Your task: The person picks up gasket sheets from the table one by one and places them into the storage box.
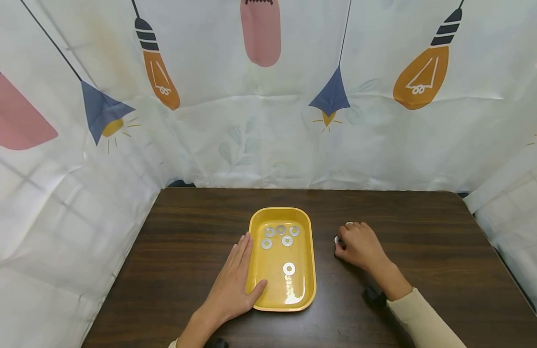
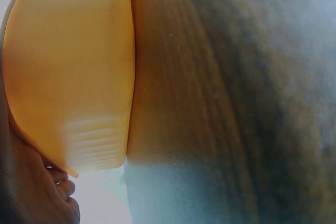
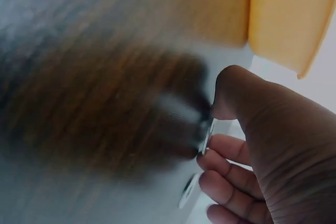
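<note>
A yellow tray (image 1: pixel 304 285) lies on the dark wooden table, with several flat metal washers (image 1: pixel 287 240) scattered inside, most toward its far end. My left hand (image 1: pixel 230 288) rests along the tray's left side, fingers straight and thumb over the rim. To the right of the tray, my right hand (image 1: pixel 361 245) pinches a washer (image 3: pixel 208 137) between thumb and fingertips, low over the tabletop. Just beyond those fingers a second washer (image 3: pixel 188 191) lies on the table, partly hidden by the hand in the head view.
The wooden table (image 1: pixel 433 251) extends to both sides of the tray. A white curtain (image 1: pixel 268 140) printed with lamps and bulbs hangs behind the table's far edge and along both sides. Dark wrist devices (image 1: pixel 374 297) sit below each hand.
</note>
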The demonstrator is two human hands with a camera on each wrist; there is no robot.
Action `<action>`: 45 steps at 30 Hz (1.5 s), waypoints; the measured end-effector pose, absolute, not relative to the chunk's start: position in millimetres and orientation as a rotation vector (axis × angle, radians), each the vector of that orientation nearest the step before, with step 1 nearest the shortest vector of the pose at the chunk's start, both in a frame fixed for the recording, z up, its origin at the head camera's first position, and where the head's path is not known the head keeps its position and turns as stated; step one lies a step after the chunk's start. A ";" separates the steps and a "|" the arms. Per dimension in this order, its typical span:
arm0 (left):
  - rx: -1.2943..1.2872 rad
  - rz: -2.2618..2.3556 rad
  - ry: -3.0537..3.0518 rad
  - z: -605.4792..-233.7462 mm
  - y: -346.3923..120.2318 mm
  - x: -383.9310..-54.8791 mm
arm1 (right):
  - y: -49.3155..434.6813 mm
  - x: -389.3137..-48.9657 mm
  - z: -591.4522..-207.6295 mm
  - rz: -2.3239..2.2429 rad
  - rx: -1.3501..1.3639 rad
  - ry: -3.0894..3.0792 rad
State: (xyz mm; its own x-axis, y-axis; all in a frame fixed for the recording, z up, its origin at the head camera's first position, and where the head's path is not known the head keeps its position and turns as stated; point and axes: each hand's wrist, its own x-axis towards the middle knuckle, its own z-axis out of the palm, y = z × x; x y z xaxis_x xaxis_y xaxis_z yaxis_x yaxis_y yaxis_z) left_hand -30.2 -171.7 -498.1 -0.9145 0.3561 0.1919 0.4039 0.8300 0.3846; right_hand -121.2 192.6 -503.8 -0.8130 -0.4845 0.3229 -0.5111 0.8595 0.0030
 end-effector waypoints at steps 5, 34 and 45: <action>-0.609 -0.651 -2.898 -498.3 -171.8 -30.3 | 191.1 -120.9 -502.9 0.098 0.759 -2.714; -0.601 -0.666 -2.892 -498.9 -170.5 -29.7 | 182.0 -116.4 -494.3 0.352 0.778 -2.718; -0.601 -0.650 -2.886 -498.2 -170.9 -29.7 | 177.1 -111.7 -482.0 0.352 0.802 -2.688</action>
State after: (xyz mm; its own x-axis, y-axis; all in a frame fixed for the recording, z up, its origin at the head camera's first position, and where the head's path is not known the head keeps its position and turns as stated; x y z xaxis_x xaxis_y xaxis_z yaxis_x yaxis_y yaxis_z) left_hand -29.7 -170.9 -498.2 -0.9134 0.3530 0.2028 0.4058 0.8287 0.3854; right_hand -111.7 177.1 -482.0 -0.7940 -0.4877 0.3629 -0.5647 0.8127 -0.1434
